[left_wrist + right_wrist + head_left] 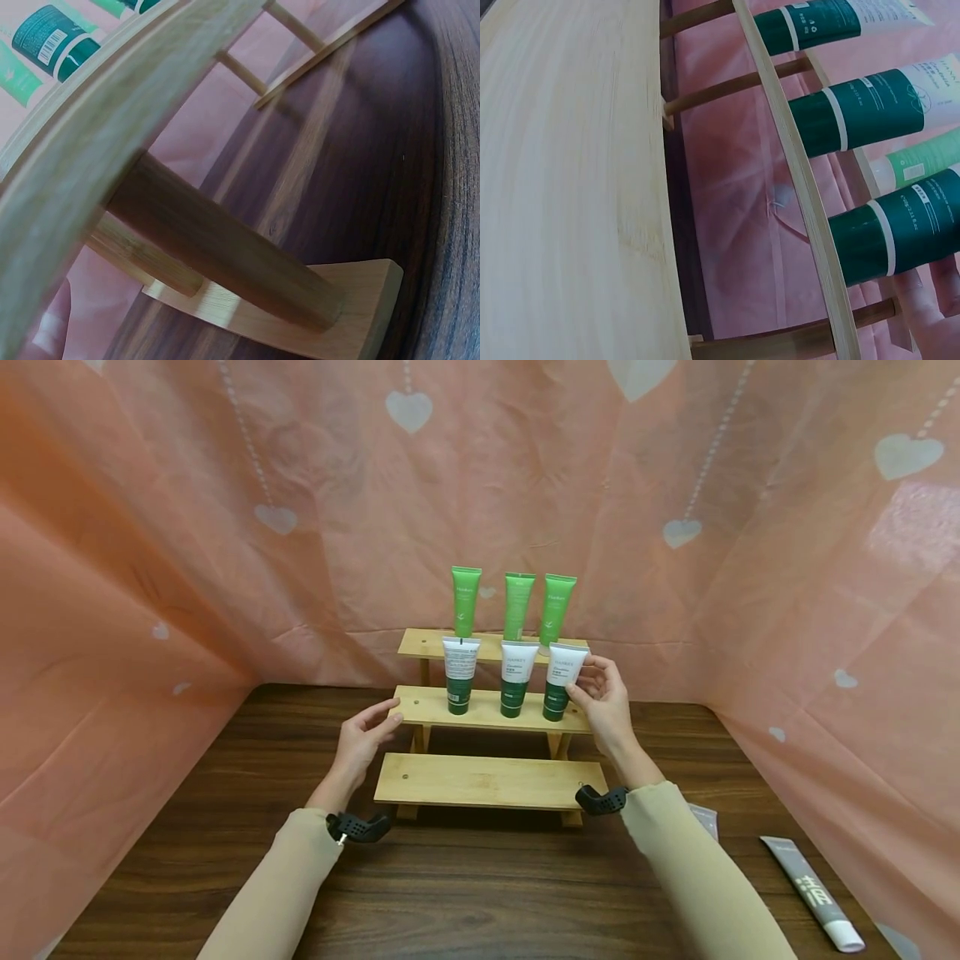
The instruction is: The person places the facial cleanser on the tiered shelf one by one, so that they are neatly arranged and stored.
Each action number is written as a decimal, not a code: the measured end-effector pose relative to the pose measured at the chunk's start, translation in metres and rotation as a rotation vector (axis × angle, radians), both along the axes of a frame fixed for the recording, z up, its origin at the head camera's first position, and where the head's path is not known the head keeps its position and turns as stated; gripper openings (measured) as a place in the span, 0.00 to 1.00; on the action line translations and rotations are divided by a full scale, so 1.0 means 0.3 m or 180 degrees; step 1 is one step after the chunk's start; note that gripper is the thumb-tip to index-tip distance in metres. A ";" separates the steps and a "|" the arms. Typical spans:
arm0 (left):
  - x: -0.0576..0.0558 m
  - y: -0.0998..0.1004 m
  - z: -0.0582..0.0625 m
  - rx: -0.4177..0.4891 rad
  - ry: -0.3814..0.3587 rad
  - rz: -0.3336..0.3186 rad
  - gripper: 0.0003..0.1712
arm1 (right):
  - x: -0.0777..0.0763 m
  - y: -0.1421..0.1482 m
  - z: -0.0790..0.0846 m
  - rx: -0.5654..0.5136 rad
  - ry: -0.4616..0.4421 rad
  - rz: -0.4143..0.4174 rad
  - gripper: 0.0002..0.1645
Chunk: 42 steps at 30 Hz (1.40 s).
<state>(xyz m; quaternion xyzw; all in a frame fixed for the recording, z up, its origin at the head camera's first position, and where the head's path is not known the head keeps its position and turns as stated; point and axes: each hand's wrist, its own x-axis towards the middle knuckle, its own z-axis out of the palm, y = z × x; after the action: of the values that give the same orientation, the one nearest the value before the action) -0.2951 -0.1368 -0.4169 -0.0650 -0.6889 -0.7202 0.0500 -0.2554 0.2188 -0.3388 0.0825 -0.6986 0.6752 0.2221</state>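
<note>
A three-tier wooden display stand (487,781) stands on the dark table. On its middle shelf are three white-and-dark-green squeeze tubes, caps down: a left one (460,675), a middle one (516,681) and a right one (562,681). My right hand (606,702) holds the right tube by its side, thumb in front and fingers behind. In the right wrist view, fingertips (922,300) show beside this tube's green part (892,225). At the left end of the middle shelf, my left hand (363,739) touches the wood with thumb and fingertips.
Three bright green tubes (517,606) stand along the top shelf. A grey tube with a white cap (813,893) lies on the table (480,893) at the right. Another pale tube (705,820) is partly hidden by my right sleeve. Pink curtain (337,568) encloses the back and sides.
</note>
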 end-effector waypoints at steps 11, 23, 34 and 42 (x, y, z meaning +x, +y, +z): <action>0.004 -0.005 0.001 -0.0105 -0.0078 -0.0022 0.29 | 0.034 0.046 -0.013 0.0163 -0.0501 0.0059 0.24; 0.003 -0.004 0.000 -0.0034 -0.0068 0.0003 0.29 | 0.161 0.138 -0.030 0.0229 -0.0536 0.0176 0.23; 0.002 -0.002 -0.001 -0.0021 -0.0050 -0.0008 0.29 | 0.307 0.238 -0.068 0.0659 -0.0657 0.0188 0.18; 0.005 -0.001 0.000 -0.0029 -0.0027 -0.0037 0.29 | 0.396 0.351 -0.129 0.0693 -0.0681 0.0185 0.18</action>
<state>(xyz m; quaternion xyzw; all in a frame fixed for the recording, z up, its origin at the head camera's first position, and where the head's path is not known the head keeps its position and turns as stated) -0.2935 -0.1372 -0.4169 -0.0662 -0.6920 -0.7176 0.0426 -0.1366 0.3242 -0.3776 0.0537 -0.7847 0.6065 0.1165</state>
